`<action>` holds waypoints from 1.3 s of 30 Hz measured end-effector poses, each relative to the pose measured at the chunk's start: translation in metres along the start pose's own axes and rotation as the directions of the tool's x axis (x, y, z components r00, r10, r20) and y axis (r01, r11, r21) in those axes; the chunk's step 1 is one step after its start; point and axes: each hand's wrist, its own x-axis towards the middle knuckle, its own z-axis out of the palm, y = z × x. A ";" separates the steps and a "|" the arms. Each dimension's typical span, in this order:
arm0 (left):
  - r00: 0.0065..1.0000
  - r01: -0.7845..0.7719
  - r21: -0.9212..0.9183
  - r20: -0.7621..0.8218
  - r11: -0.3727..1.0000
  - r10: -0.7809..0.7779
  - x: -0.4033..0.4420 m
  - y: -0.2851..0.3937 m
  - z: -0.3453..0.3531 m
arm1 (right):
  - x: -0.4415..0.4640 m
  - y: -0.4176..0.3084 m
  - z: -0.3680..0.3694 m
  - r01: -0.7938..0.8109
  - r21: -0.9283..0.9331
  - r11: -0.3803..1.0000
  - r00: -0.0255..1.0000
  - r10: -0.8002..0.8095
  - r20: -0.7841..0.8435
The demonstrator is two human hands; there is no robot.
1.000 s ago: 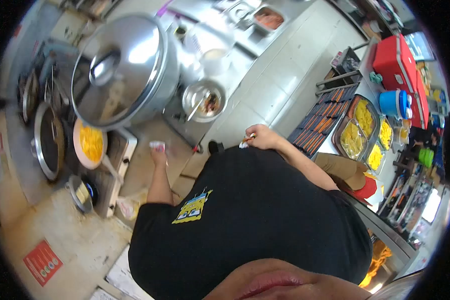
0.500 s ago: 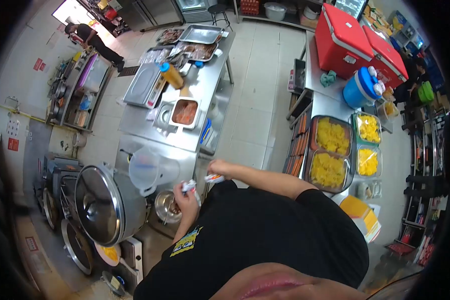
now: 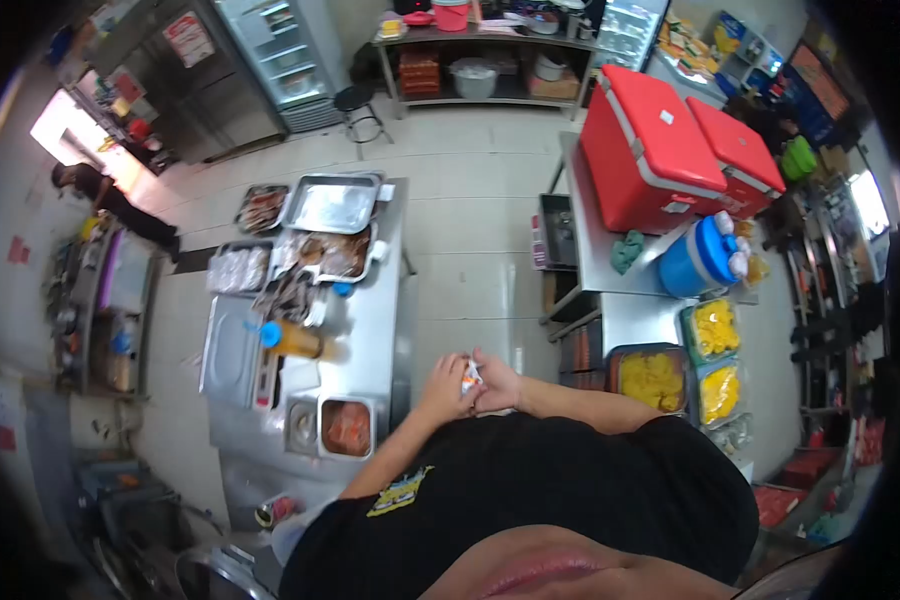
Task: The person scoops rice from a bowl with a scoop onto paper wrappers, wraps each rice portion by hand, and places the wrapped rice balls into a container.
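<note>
My left hand (image 3: 446, 389) is closed around a small white packet (image 3: 471, 377) with orange and red marks, in front of the black shirt. Against its other side, my right hand (image 3: 496, 383) is also closed on this crumpled packet, so the two hands meet. Part of the packet is covered by fingers. To the left of the hands, a steel counter (image 3: 368, 345) bears a metal container of reddish food (image 3: 347, 427) and an orange bottle with a blue cap (image 3: 295, 341).
On the right counter (image 3: 625, 318) are red coolers (image 3: 650, 155), a blue jug (image 3: 698, 259) and trays of yellow food (image 3: 652, 379). Tiled floor (image 3: 470, 235) lies between the counters. Another person (image 3: 120, 208) stands at the far left. A black stool (image 3: 355, 100) is ahead.
The view has swung from the stove and large pot to the aisle between the counters. My hands, apart before, have come together around the packet.
</note>
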 end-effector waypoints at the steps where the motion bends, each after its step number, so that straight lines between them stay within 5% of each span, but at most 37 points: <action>1: 1.000 -0.017 -0.035 0.006 0.999 0.017 0.035 -0.008 0.007 | -0.024 -0.032 0.016 -0.023 0.003 1.000 1.000 0.023 0.011; 3: 0.986 -0.058 -0.160 0.145 0.985 0.082 0.100 -0.027 0.013 | -0.042 -0.077 -0.001 0.057 0.045 0.997 0.997 -0.059 0.053; 5: 0.974 -0.136 -0.168 0.160 0.976 0.163 0.153 -0.034 0.029 | -0.054 -0.106 -0.019 0.172 0.309 0.936 0.928 -0.259 0.269; 7: 0.919 -0.151 -0.298 0.308 0.943 0.245 0.209 -0.042 0.046 | -0.055 -0.137 -0.033 0.273 0.274 0.922 0.899 -0.346 0.268; 9: 0.913 -0.174 -0.329 0.300 0.928 0.277 0.262 -0.060 0.066 | -0.049 -0.177 -0.047 0.372 0.458 0.807 0.859 -0.486 0.158; 13: 0.907 -0.092 -0.379 0.350 0.921 0.234 0.366 -0.113 0.102 | -0.030 -0.314 -0.084 0.309 0.162 0.937 0.933 -0.332 0.139; 17: 0.918 0.355 -0.386 0.317 0.851 -0.239 0.471 -0.176 0.079 | -0.012 -0.457 -0.046 0.166 -0.077 0.983 0.985 -0.169 -0.041; 18: 0.919 0.366 -0.334 0.275 0.869 -0.282 0.491 -0.184 0.057 | -0.002 -0.488 -0.032 0.119 -0.080 0.990 0.992 -0.122 -0.037; 20: 0.907 0.419 -0.297 0.188 0.858 -0.378 0.521 -0.209 0.021 | 0.019 -0.551 -0.007 0.087 -0.393 0.916 0.989 -0.125 -0.072; 22: 0.897 0.428 -0.256 0.003 0.867 -0.442 0.527 -0.244 0.001 | 0.062 -0.615 -0.020 -0.005 -0.433 0.901 0.990 -0.056 -0.129; 24: 0.741 0.630 -0.354 0.007 0.691 -0.671 0.529 -0.267 -0.019 | 0.112 -0.671 -0.056 -0.121 -0.490 0.863 0.980 0.024 -0.199; 25: 0.627 0.741 -0.369 0.078 0.562 -0.775 0.529 -0.273 -0.034 | 0.136 -0.695 -0.082 -0.054 -0.464 0.884 0.961 -0.081 -0.266; 27: 0.575 0.738 -0.437 0.010 0.514 -0.818 0.511 -0.325 -0.013 | 0.175 -0.737 -0.158 -0.011 -0.506 0.863 0.864 -0.246 -0.439; 30: 0.520 0.758 -0.444 -0.032 0.478 -0.854 0.531 -0.350 -0.033 | 0.193 -0.787 -0.328 -0.089 -0.698 0.710 0.771 -0.395 -0.499; 31: 0.515 0.783 -0.412 0.011 0.466 -0.857 0.540 -0.363 -0.042 | 0.158 -0.813 -0.298 -0.596 -0.802 -0.037 0.781 -0.261 -0.568; 32: 0.472 0.799 -0.424 0.005 0.426 -0.881 0.550 -0.382 -0.045 | 0.144 -0.828 -0.303 -0.597 -0.765 -0.241 0.801 -0.215 -0.558; 35: 0.407 0.846 -0.377 0.000 0.377 -0.913 0.594 -0.438 -0.075 | 0.124 -0.863 -0.299 -0.587 -0.800 -0.127 0.806 -0.188 -0.562; 39: 0.493 0.717 -0.426 -0.251 0.553 -0.833 0.660 -0.509 -0.114 | 0.160 -0.916 -0.247 -0.616 -0.782 0.096 0.748 -0.243 -0.618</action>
